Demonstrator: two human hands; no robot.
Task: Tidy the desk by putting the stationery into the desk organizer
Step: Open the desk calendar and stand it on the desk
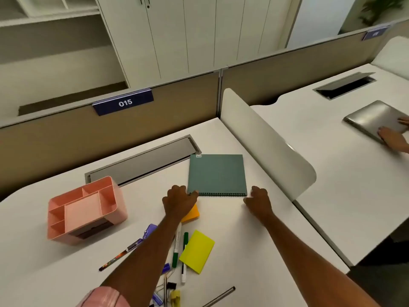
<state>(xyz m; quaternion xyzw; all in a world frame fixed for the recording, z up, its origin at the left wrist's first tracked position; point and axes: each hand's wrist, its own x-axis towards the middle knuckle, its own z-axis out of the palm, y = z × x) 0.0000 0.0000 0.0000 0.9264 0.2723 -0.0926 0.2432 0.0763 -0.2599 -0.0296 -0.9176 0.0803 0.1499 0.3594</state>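
A green spiral notebook [218,173] lies flat on the white desk [254,251], its spiral edge toward me. My left hand [179,201] pinches its near left corner. My right hand [257,200] has curled fingers at its near right corner. The pink desk organizer [88,209] stands to the left with bare compartments. Partly under my left hand is an orange sticky pad [192,214]. Nearer me lie a yellow sticky pad [197,251], two green markers [177,247], a dark pen [121,254], a purple item [150,230], binder clips [171,285] and a grey pen [221,296].
A white curved divider [265,147] borders the desk on the right. A grey cable-tray lid [143,161] runs along the back behind the organizer. On the neighbouring desk another person's hands [392,138] rest on a silver laptop [374,118].
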